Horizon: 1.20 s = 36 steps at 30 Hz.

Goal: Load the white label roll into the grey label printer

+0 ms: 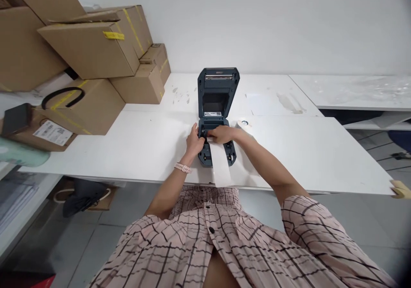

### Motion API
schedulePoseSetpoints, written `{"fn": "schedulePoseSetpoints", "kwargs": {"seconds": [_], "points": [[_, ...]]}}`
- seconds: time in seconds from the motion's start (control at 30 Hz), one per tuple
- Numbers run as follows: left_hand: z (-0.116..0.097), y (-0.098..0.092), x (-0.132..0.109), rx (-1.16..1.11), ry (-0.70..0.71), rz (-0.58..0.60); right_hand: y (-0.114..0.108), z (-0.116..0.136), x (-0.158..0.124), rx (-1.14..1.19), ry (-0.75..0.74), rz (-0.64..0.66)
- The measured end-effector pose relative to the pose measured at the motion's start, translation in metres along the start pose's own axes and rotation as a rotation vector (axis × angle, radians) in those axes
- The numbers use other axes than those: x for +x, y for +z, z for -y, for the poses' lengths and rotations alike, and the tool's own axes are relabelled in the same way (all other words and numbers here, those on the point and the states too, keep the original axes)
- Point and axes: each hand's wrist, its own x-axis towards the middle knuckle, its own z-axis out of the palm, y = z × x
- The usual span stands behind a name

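Observation:
A dark blue label printer [215,104] stands on the white table [144,146] with its lid raised. A white paper strip [221,166] runs from inside it toward me and hangs past the table's front edge. My left hand [194,139] rests on the printer's left side, fingers curled into the open bay. My right hand [221,134] lies across the bay over the top end of the strip, fingers closed; whether it pinches the paper is hidden. A pink watch sits on my left wrist.
Several cardboard boxes [93,48] are stacked at the table's left rear. A small white roll core [244,123] lies right of the printer. A second white table [353,91] stands at the right rear. A black bag [81,196] sits on the floor under the table.

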Motion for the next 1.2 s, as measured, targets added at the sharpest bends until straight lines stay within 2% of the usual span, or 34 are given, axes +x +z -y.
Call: {"fn": "schedulePoseSetpoints", "kwargs": {"seconds": [0.13, 0.23, 0.33, 0.43, 0.5, 0.57, 0.6, 0.63, 0.67, 0.7, 0.8, 0.87, 0.93, 1.07, 1.2], "points": [[0.005, 0.002, 0.002, -0.066, -0.002, -0.026, -0.014, -0.014, -0.008, 0.21, -0.2, 0.07], [0.006, 0.004, 0.002, -0.103, -0.001, -0.023, -0.018, -0.025, -0.034, 0.515, -0.398, 0.037], [0.004, 0.002, 0.0, -0.124, -0.012, -0.009, -0.009, -0.04, -0.086, 0.785, -0.632, -0.124], [0.001, -0.001, -0.004, -0.127, -0.03, -0.002, 0.02, -0.057, -0.155, 0.948, -0.797, -0.376], [0.0, -0.002, -0.005, -0.127, -0.029, 0.005, 0.052, -0.067, -0.2, 1.091, -0.746, -0.684], [0.001, -0.001, -0.005, -0.121, -0.027, 0.002, 0.087, -0.079, -0.237, 1.263, -0.493, -1.111], [0.002, 0.0, -0.005, -0.121, -0.023, -0.003, 0.105, -0.085, -0.252, 1.311, -0.318, -1.244], [0.004, 0.001, -0.004, -0.123, -0.018, -0.009, 0.121, -0.093, -0.262, 1.327, -0.155, -1.312], [0.006, 0.002, -0.003, -0.128, -0.011, -0.015, 0.136, -0.101, -0.269, 1.321, -0.015, -1.318], [0.009, 0.003, -0.001, -0.135, -0.002, -0.022, 0.149, -0.11, -0.273, 1.306, 0.099, -1.264], [0.016, 0.005, 0.003, -0.156, 0.018, -0.037, 0.172, -0.137, -0.26, 1.279, 0.268, -0.976], [0.02, 0.006, 0.004, -0.162, 0.024, -0.044, 0.175, -0.149, -0.238, 1.283, 0.281, -0.826], [0.021, 0.006, 0.005, -0.162, 0.025, -0.051, 0.172, -0.156, -0.209, 1.292, 0.259, -0.752], [0.019, 0.006, 0.005, -0.155, 0.019, -0.069, 0.159, -0.158, -0.152, 1.32, 0.226, -0.733], [0.018, 0.005, 0.004, -0.156, 0.023, -0.07, 0.153, -0.158, -0.123, 1.368, 0.17, -0.722]]}}
